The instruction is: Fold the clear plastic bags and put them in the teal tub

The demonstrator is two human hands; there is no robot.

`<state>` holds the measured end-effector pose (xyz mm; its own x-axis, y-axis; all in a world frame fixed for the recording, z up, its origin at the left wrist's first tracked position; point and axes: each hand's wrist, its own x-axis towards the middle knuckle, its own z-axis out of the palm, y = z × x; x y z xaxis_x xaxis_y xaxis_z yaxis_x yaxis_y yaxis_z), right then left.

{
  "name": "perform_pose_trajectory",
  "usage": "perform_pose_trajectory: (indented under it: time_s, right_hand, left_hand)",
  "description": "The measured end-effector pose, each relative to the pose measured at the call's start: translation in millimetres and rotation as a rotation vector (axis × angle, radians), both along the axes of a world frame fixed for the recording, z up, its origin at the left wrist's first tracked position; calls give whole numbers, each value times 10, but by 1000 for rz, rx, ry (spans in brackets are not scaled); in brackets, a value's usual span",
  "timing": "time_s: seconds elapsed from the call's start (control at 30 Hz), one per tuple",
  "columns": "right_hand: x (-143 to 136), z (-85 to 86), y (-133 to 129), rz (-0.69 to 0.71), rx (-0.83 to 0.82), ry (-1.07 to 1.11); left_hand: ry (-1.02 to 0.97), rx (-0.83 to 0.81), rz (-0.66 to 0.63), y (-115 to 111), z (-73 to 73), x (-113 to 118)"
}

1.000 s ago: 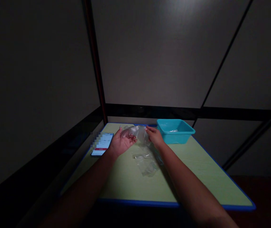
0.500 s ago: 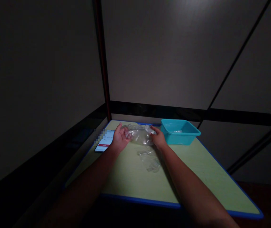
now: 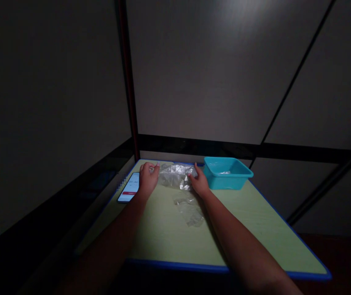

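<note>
A clear, crinkled plastic bag (image 3: 175,176) is stretched between my two hands just over the table. At its left end my left hand (image 3: 149,177) pinches the edge with bent fingers. My right hand (image 3: 198,180) grips the other end, thumb toward me on the near side. A second clear plastic bag (image 3: 190,211) lies crumpled and flat on the table, nearer to me and left of my right forearm.
A turquoise plastic basin (image 3: 229,182) stands at the back right, with some clear plastic inside. Left of my left hand lies a phone (image 3: 127,194) with a lit screen. The pale green table (image 3: 163,237) has a blue edge; walls rise behind and left.
My left hand has gone from spread fingers to a pinch on the bag's left end and moved slightly left. The bag is now drawn out flatter. The view has shifted a little.
</note>
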<state>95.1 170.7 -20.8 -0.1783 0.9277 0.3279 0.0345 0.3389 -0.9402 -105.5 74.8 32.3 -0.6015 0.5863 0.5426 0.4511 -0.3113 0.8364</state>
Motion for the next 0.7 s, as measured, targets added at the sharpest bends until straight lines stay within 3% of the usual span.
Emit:
perform_pose_trajectory:
  time_s: [0.1, 0.17, 0.3, 0.43, 0.6, 0.7]
  right_hand:
    - [-1, 1, -5, -189, 182, -288]
    - [-2, 5, -20, -189, 207, -390]
    - [-20, 38, -92, -123, 276, -490]
    - [-37, 103, -167, -161, 331, -628]
    - [-29, 140, -191, -286, 278, -882]
    - [-30, 123, -177, -268, 162, -992]
  left_hand:
    - [270, -35, 83, -47, -23, 58]
    - [407, -61, 24, -86, -54, 133]
    - [579, -135, -314, -115, -203, 278]
    - [478, -266, -567, -71, -423, 316]
    - [425, -428, -495, -33, -558, 261]
    - [601, -623, -479, -54, -517, 253]
